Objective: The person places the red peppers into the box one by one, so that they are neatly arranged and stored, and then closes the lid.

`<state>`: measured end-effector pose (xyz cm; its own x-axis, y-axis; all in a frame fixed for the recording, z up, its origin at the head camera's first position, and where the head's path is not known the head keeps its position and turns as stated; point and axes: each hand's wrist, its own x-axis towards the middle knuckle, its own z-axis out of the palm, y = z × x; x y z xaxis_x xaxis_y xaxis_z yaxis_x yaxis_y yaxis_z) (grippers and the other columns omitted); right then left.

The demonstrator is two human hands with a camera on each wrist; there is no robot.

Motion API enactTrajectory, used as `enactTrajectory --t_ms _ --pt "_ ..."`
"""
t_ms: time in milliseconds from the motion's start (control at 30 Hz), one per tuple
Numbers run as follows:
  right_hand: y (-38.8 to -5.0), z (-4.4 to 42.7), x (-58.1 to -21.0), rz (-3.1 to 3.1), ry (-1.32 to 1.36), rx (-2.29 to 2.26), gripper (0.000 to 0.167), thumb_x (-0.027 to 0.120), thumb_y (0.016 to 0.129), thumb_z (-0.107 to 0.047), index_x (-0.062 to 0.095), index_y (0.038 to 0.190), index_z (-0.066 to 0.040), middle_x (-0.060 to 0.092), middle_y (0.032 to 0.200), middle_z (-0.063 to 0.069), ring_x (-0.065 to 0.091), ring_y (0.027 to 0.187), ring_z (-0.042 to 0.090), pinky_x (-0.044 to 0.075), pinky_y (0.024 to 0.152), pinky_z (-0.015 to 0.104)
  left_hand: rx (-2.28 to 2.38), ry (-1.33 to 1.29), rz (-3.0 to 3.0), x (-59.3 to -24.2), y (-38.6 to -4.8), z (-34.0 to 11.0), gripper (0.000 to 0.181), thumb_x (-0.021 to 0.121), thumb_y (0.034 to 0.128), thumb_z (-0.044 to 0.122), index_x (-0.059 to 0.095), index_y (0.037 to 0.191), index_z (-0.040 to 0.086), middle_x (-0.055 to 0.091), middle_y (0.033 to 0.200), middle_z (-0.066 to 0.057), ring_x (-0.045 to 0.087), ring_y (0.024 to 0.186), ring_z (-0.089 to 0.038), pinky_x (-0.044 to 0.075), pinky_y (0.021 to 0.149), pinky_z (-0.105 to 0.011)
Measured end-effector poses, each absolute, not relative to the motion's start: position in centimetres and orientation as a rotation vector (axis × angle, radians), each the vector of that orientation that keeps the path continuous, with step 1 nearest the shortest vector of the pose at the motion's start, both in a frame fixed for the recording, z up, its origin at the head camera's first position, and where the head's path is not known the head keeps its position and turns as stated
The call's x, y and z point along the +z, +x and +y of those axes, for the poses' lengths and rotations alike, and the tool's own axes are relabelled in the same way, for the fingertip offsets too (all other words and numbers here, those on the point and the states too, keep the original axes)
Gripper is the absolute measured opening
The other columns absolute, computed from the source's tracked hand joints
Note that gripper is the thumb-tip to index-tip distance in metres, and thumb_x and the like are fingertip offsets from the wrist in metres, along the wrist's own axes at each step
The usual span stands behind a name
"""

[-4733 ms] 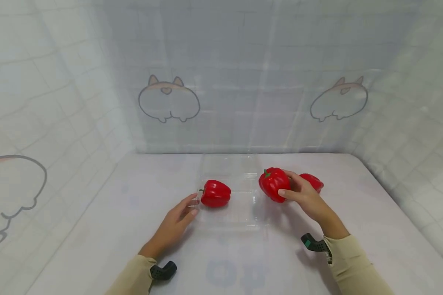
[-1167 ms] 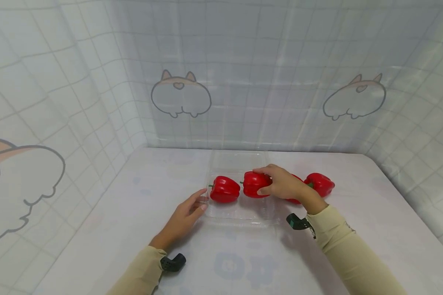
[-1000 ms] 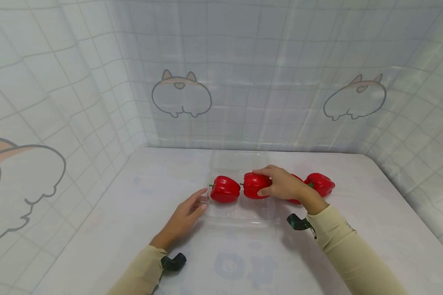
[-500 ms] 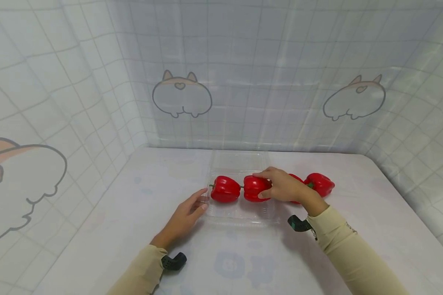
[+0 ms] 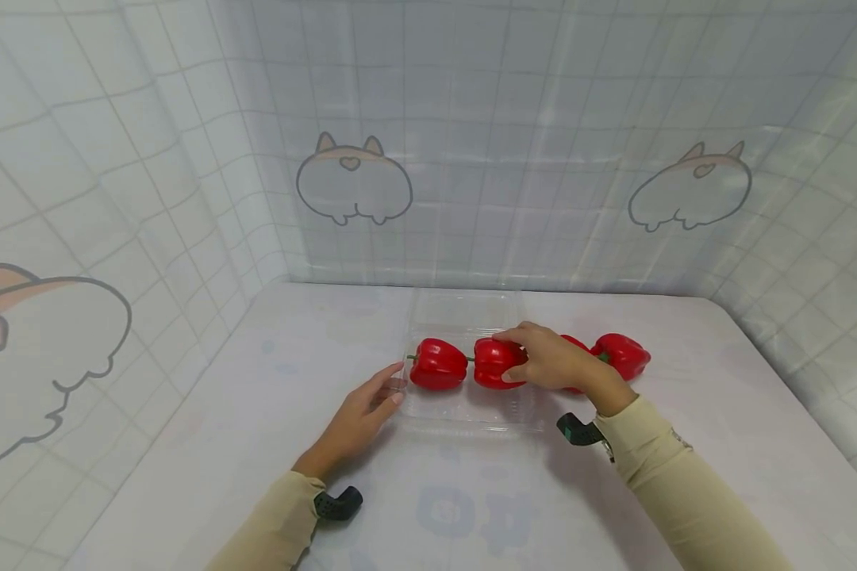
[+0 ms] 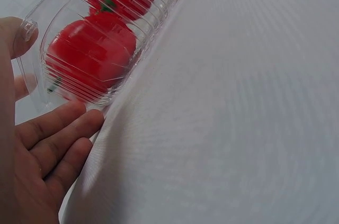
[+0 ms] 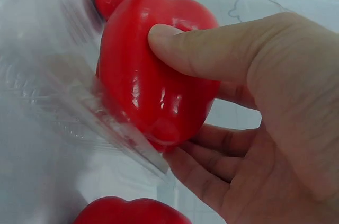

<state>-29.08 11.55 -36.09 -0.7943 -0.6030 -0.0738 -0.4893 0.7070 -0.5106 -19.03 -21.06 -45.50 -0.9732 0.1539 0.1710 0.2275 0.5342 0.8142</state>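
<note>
In the head view a clear plastic container holds two red bell peppers side by side. The left pepper lies near the container's left wall, its green stem pointing left. My right hand grips the right pepper; the right wrist view shows the thumb across this pepper and the fingers behind it. At the container's left wall is my left hand. In the left wrist view its thumb and fingers are around the edge of the clear wall, one pepper just inside.
To the right of the container two more red peppers lie on the white table: one in plain view, the other partly behind the right hand. The container's clear lid lies folded back behind it. White tiled-pattern sheeting surrounds the table.
Since the oldest frame, the right hand has brought a pepper left into the container, beside the first one. In the last second it lowered slightly. The left hand keeps its place.
</note>
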Motion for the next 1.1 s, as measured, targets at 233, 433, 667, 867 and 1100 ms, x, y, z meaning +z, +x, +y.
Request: enactTrajectory --t_ms 233,433,667,867,1100 --pt "-29.18 11.30 -35.88 2.677 -0.859 -0.677 0.070 0.083 0.081 -0.024 0.054 0.144 -0.016 0.057 0.121 0.004 0.053 0.113 0.025 0.056 0.085 0.043 -1.443 -0.320 -2.687 -45.56 -18.94 -21.00 0.054 0.057 0.1032 0.029 0.041 0.154 0.021 0.063 0.131 0.000 0.060 0.118 -0.020 0.048 0.103 -0.048" --pt "-29.12 11.33 -35.95 2.677 -0.854 -0.647 0.069 0.083 0.083 -0.022 0.054 0.145 -0.016 0.056 0.120 0.005 0.054 0.112 0.024 0.056 0.084 0.042 -1.433 -0.331 -2.686 -45.31 -18.91 -20.90 0.053 0.058 0.1031 0.027 0.042 0.153 0.021 0.064 0.131 -0.001 0.060 0.118 -0.020 0.047 0.103 -0.047" --pt "-29.12 11.27 -36.06 2.664 -0.865 -0.646 0.067 0.081 0.084 -0.021 0.054 0.146 -0.017 0.055 0.122 0.006 0.054 0.113 0.025 0.056 0.085 0.041 -1.447 -0.323 -2.683 -45.47 -18.88 -20.99 0.053 0.058 0.1030 0.027 0.042 0.153 0.022 0.064 0.130 -0.001 0.060 0.117 -0.019 0.047 0.103 -0.047" --pt "-29.04 11.22 -35.99 2.670 -0.873 -0.628 0.068 0.081 0.084 -0.019 0.054 0.146 -0.017 0.056 0.122 0.006 0.054 0.112 0.025 0.056 0.085 0.042 -1.453 -0.320 -2.683 -45.66 -18.94 -21.05 0.054 0.058 0.1030 0.026 0.041 0.154 0.022 0.064 0.130 0.000 0.060 0.117 -0.019 0.047 0.103 -0.048" --pt "-29.02 11.03 -36.12 2.694 -0.882 -0.599 0.066 0.081 0.084 -0.020 0.056 0.144 -0.016 0.057 0.122 0.007 0.055 0.112 0.025 0.056 0.087 0.043 -1.470 -0.317 -2.686 -45.62 -18.88 -21.10 0.053 0.058 0.1031 0.026 0.041 0.154 0.023 0.064 0.130 0.000 0.060 0.117 -0.019 0.047 0.103 -0.049"
